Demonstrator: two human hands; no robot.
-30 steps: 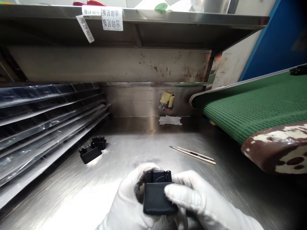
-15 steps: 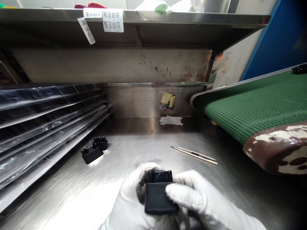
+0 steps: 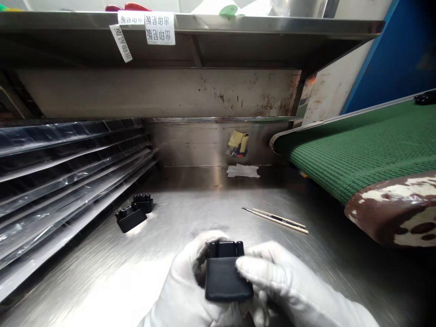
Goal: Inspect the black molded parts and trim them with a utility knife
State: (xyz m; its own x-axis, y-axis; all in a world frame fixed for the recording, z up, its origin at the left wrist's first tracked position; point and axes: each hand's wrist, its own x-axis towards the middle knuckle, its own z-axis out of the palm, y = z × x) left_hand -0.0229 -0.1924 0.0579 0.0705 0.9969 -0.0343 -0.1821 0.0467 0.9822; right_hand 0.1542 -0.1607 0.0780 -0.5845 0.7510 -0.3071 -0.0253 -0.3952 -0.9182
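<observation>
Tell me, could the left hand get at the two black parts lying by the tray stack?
Probably yes. The two black parts lie on bare steel table with nothing between, but the left hand is holding the black part together with the right hand.

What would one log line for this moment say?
hands: left + right hold black part | bench: two black parts, sticks

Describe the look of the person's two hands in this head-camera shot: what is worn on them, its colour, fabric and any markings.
Both the left hand and the right hand wear plain white knitted fabric gloves that cover every one of the fingers. The cloth looks soft and slightly fuzzy, with no printing, logos or coloured cuffs in view. The wrists run out of the picture, so no sleeves can be seen.
</observation>
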